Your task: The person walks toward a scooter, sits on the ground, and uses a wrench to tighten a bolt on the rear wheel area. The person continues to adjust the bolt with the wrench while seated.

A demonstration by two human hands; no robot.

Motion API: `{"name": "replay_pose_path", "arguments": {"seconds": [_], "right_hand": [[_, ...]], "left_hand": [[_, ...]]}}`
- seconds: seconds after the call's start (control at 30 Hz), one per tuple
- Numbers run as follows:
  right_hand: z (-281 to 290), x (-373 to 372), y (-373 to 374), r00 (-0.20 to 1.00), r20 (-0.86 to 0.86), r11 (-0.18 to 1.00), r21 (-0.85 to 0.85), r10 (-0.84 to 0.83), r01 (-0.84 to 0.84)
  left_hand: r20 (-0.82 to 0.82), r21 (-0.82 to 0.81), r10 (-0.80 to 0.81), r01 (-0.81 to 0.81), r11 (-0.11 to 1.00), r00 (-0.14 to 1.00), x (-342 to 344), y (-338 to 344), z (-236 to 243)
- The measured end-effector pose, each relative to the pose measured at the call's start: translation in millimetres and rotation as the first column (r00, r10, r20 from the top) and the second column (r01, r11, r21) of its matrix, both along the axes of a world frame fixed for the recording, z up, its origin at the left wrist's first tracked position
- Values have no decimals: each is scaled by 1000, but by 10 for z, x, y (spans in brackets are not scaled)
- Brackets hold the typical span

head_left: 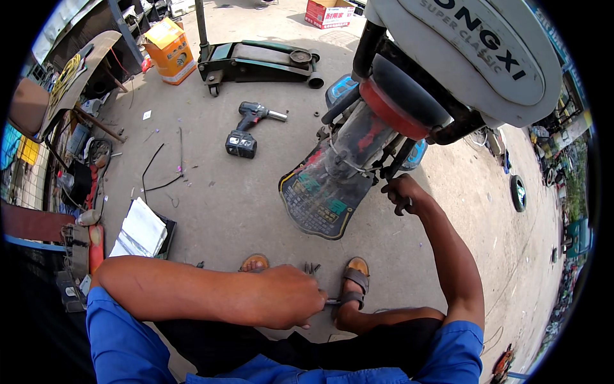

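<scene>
My left hand [291, 296] is closed on a metal tool [331, 301] low over my sandalled feet, with metal prongs showing above its knuckles. My right hand [403, 192] is closed on a dark wrench-like tool [403, 206], just below the black tube [400, 157] at the front end of a two-wheeler. That front end has a white round housing [467, 70], a red band [390, 112] and a worn, stickered mudguard [313, 198]. A cordless impact wrench [246, 131] lies on the concrete left of it.
A floor jack [256, 64], an orange box [169, 51] and a red-white carton [326, 13] stand behind. At left are a chair [32, 109], cables, a white booklet [137, 227] and clutter. At right lie a tyre [518, 192] and assorted parts along the edge.
</scene>
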State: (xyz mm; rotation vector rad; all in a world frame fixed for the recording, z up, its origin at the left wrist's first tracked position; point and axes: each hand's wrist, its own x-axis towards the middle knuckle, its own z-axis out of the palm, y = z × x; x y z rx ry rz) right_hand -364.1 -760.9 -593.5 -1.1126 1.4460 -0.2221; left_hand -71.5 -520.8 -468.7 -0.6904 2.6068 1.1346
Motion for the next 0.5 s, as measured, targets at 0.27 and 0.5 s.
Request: {"name": "replay_pose_path", "arguments": {"seconds": [0.27,0.5], "right_hand": [[-1173,-287,206,341,-831,250,-251,440,-935],[-781,-142,333,916,-379,957,-197,128,-215]], "left_hand": [[-2,-10,-4,4,1000,1000,-53,-13,4],[6,-22,32,-32,999,999,15,21,16]]}}
